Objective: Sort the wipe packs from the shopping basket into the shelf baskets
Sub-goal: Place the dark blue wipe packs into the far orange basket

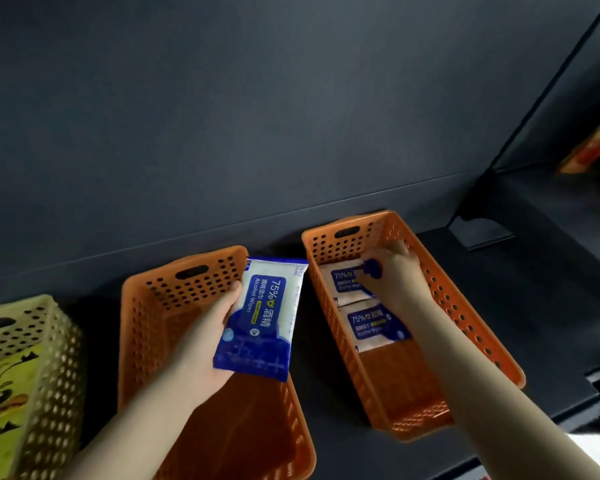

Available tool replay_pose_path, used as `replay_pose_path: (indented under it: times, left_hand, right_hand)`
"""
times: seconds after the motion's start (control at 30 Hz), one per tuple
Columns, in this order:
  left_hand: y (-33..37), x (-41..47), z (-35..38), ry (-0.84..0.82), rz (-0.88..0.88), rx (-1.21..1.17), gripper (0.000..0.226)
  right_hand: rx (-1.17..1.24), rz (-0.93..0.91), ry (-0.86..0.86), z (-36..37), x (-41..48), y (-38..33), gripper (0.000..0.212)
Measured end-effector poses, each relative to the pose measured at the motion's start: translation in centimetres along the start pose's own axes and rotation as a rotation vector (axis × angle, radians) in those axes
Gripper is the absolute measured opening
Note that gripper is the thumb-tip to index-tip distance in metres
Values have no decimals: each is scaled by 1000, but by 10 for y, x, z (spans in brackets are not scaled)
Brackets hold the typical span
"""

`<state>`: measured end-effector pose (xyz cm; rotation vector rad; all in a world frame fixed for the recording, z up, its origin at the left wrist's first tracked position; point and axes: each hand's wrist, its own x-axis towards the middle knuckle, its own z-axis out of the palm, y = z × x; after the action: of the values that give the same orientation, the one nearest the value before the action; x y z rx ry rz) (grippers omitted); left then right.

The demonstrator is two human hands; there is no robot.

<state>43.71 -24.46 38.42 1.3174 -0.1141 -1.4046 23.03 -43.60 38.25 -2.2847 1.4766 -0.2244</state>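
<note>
My left hand (205,341) grips a blue and white alcohol wipe pack (262,318), held above the right side of the middle orange basket (146,306). That basket looks empty inside. My right hand (392,271) reaches into the right orange basket (465,317), its fingers resting on the far wipe pack (343,280) lying there. A second wipe pack (374,325) lies just in front of it on the basket floor. Whether the right hand pinches the far pack or only touches it is unclear. The shopping basket is out of view.
A pale yellow basket (45,341) at the left holds yellow packs with a duck print. All three baskets stand on a dark shelf (516,306) with a dark back wall. Colourful packets (596,147) sit on the neighbouring shelf at the far right.
</note>
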Motion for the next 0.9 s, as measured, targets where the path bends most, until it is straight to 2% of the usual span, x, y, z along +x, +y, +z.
replay_pose_path:
  times: [0.1, 0.2, 0.33, 0.4, 0.47, 0.57, 0.7, 0.8, 0.9]
  left_hand:
    - [1, -4, 2, 21, 44, 27, 44]
    - [1, -11, 6, 35, 35, -16, 33]
    - [6, -24, 11, 34, 42, -99, 44]
    - [8, -29, 14, 0, 56, -97, 37]
    - [11, -33, 20, -26, 78, -105, 34]
    - [16, -31, 30, -14, 107, -125, 33]
    - [20, -33, 57, -98, 207, -143, 13]
    - [14, -33, 80, -112, 321, -36, 10]
    - [4, -32, 92, -141, 357, 237, 32]
  right_hand:
    - [-83, -12, -229, 18, -1, 1, 57]
    - [-43, -63, -212, 28, 1, 2, 59]
    - [-14, -66, -232, 27, 4, 8, 57]
    - [-1, -83, -233, 22, 4, 7, 56]
    - [97, -81, -208, 7, -1, -2, 47]
    - [338, -45, -252, -30, -29, -26, 33]
    - [888, -51, -422, -62, -82, -49, 33]
    - [1330, 11, -319, -59, -101, -53, 31]
    - [1594, 187, -97, -52, -101, -55, 24]
